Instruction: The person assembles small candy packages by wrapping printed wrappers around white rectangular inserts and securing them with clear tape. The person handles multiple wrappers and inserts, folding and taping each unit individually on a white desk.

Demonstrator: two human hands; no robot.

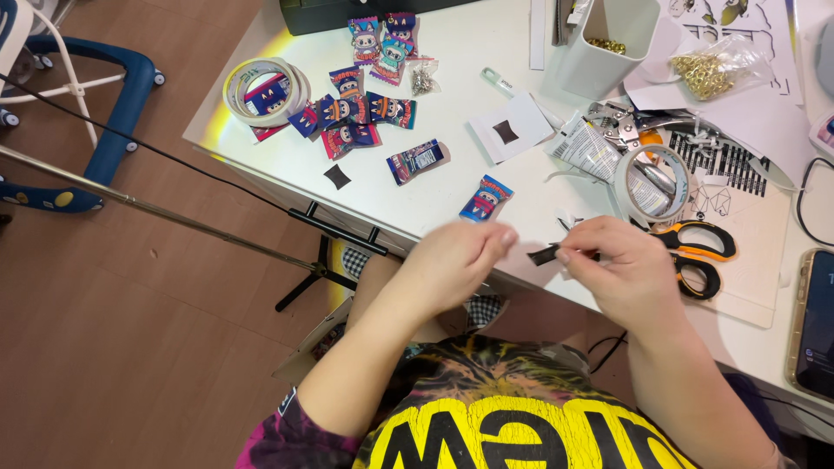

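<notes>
My left hand (460, 260) and my right hand (621, 269) meet over the near edge of the white table (469, 61). Between their fingertips they pinch a small dark strip (545, 254) with a pale piece of paper beside it. My left hand is blurred. A small colourful cartoon packet (486, 199) lies just beyond my left hand. Orange-and-black scissors (699, 252) lie right behind my right hand.
Several more cartoon packets (356, 113) and tape rolls (265, 89) lie at the far left. A tape ring (653, 182), a white cup (604, 39), a bag of gold bits (712, 69) and paper sheets sit right. A phone (817, 321) lies at the right edge.
</notes>
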